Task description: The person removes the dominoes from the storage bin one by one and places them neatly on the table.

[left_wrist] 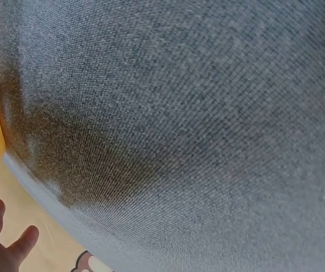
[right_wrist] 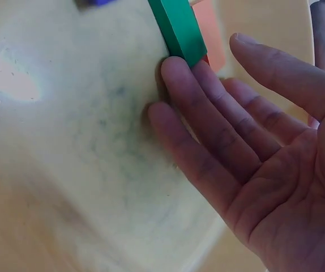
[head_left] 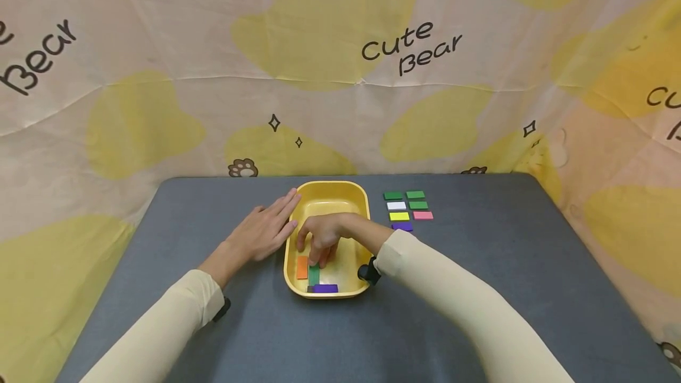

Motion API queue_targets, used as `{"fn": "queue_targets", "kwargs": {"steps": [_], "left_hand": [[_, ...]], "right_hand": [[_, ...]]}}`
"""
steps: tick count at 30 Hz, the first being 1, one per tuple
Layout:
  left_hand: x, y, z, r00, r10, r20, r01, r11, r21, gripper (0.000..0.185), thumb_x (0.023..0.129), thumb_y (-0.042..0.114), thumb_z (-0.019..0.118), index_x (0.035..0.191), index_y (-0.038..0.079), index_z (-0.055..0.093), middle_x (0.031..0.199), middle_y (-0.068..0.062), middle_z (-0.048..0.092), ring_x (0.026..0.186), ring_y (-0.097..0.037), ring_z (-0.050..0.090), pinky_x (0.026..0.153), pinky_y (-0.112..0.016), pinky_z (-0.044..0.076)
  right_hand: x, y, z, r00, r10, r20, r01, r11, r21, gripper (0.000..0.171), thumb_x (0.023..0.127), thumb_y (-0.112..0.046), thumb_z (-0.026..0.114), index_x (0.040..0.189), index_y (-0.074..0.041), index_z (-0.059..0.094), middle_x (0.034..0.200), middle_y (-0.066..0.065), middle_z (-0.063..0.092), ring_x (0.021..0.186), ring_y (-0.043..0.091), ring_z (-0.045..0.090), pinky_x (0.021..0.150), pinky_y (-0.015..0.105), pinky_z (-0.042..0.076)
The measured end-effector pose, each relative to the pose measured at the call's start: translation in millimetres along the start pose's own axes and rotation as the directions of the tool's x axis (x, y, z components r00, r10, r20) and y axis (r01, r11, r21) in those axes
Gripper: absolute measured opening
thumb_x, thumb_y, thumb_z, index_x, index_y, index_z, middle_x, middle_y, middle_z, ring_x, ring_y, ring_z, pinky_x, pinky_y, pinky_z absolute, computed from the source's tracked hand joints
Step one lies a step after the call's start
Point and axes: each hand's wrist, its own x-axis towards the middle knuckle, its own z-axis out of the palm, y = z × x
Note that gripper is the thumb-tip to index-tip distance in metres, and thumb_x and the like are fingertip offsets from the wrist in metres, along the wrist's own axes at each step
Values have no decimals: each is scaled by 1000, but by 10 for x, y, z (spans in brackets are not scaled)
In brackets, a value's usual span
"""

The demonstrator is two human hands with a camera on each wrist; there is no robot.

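A yellow plastic tray (head_left: 328,295) with rounded corners stands on the table. Its left rim is where my left hand (head_left: 262,229) rests, fingers straight. Only a thumb and fingertip (left_wrist: 24,243) of that hand show in the left wrist view. Inside the tray reaches my right hand (head_left: 326,234), its fingertips right at the end of a green block (right_wrist: 179,31) and the thumb apart from it. Beside the green one lies an orange block (head_left: 302,267). A purple block (head_left: 326,288) lies along the near wall, with a small dark piece (head_left: 310,289) at its left end.
To the right of the tray, several flat blocks lie in two columns on the grey table (head_left: 479,253): green (head_left: 415,194), white (head_left: 396,205), yellow (head_left: 399,216), pink (head_left: 422,216) and purple (head_left: 402,226) among them. A printed cloth (head_left: 330,34) hangs behind the table.
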Motion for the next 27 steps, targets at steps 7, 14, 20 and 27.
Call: {"fn": "queue_targets", "kwargs": {"steps": [7, 14, 20, 27], "left_hand": [[-17, 3, -7, 1000, 1, -7, -1, 1000, 6, 61, 107, 36, 37, 159, 7, 21, 164, -9, 20, 145, -27, 35, 101, -58, 39], [-12, 7, -16, 1000, 11, -14, -11, 1000, 2, 61, 107, 36, 37, 159, 7, 21, 164, -9, 20, 144, -27, 35, 101, -57, 40], [-13, 1, -16, 1000, 13, -14, -13, 1000, 3, 61, 107, 36, 37, 159, 7, 22, 164, -9, 20, 145, -26, 34, 101, -57, 40], [-14, 0, -12, 1000, 11, -15, -11, 1000, 3, 61, 108, 39, 33, 159, 8, 21, 165, -8, 20, 146, -25, 33, 101, -58, 39]], "right_hand": [[-11, -17, 42, 999, 17, 36, -17, 1000, -12, 34, 87, -1, 75, 119, -5, 63, 88, 11, 71, 83, 29, 73, 82, 42, 57], [-37, -15, 78, 998, 43, 53, -41, 999, -35, 32, 86, -1, 75, 115, -3, 61, 83, 11, 72, 84, 30, 73, 80, 42, 58], [-35, 0, 77, 997, 40, 61, -37, 998, -50, 28, 85, -2, 77, 108, 0, 61, 82, 10, 70, 79, 27, 72, 81, 42, 58], [-36, -8, 78, 996, 11, 90, 0, 993, -120, 14, 85, -3, 77, 97, -4, 71, 81, 6, 71, 72, 20, 69, 78, 37, 58]]}}
